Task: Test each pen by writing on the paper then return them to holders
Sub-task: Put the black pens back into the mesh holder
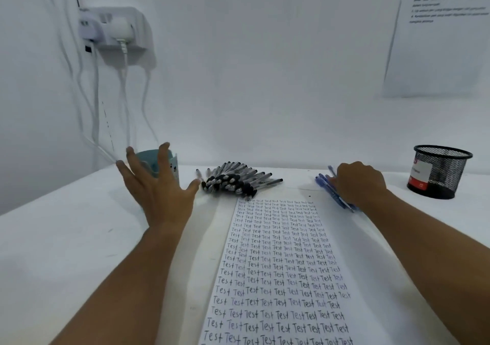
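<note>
Head view: left hand (pixel 156 193) spreads released before the teal cup holder (pixel 169 165); right hand (pixel 358 182) grasps blue pens (pixel 332 192); black mesh holder (pixel 440 172) at the bench's far right corner.

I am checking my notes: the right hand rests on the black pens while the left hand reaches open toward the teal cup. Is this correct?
Not quite. In the head view the right hand rests on the blue pens; the black pens lie untouched in the middle. The left hand does reach open toward the teal cup.
</note>
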